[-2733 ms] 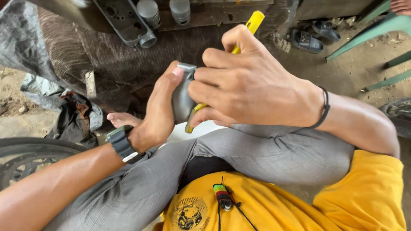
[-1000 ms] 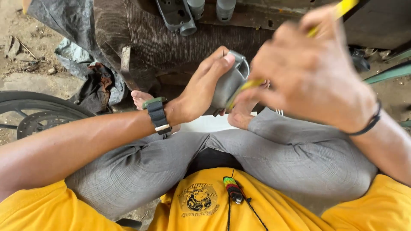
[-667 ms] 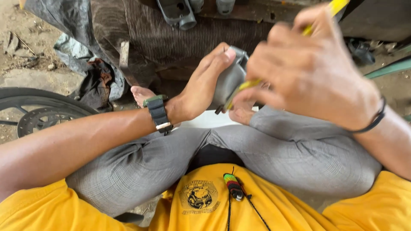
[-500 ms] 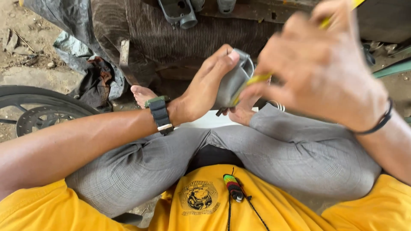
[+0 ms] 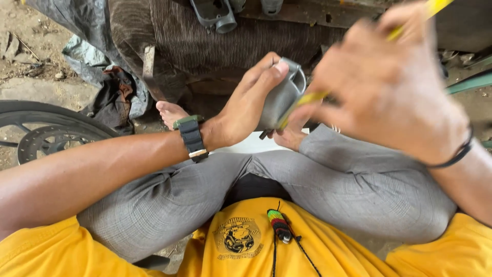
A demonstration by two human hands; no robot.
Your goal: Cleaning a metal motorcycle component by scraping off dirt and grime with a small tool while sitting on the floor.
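Note:
My left hand (image 5: 245,105) grips a small grey metal part (image 5: 281,97) with a rounded collar at its top, held above my crossed legs. My right hand (image 5: 389,87), blurred with motion, holds a yellow-handled tool (image 5: 307,100) whose shaft runs down across the grey part's right side; the handle's top end (image 5: 438,6) shows at the frame's upper edge. The tool's dark tip pokes out below the part. A dark watch sits on my left wrist and a black band on my right wrist.
A motorcycle wheel with a brake disc (image 5: 46,136) lies at the left. A ribbed dark cloth covers a low bench (image 5: 215,48) ahead, with grey metal parts (image 5: 215,13) on top. Dark rags (image 5: 110,97) lie on the dirt ground. A green bar (image 5: 469,82) is at the right.
The view has shifted since the oldest frame. My right hand keeps working the yellow tool against the grey part, moving slightly up and right; my left hand holds the part steady.

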